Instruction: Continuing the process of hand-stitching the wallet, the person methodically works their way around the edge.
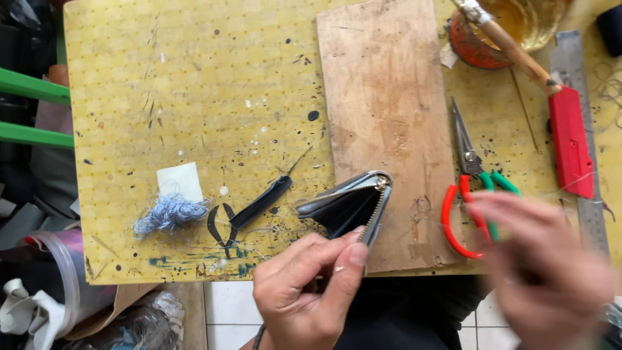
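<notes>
Nearest us, our left hand (311, 291) pinches one dark zippered pouch (350, 206) by its lower end, at the yellow table (194, 84)'s near edge. Our right hand (547, 272) is blurred (we cannot tell whether it grips anything), and it hides part of the red-handled pliers (461, 217). Leftward lie one tangle of blue thread (170, 214) and one black strip (260, 203). Beyond sit one wooden board (385, 97), one green-handled snips (473, 159), one red cutter (570, 142), and a jar (512, 29) cut off at the top.

One zip pouch (350, 206), one scissors (476, 188), one ruler (583, 129).
</notes>
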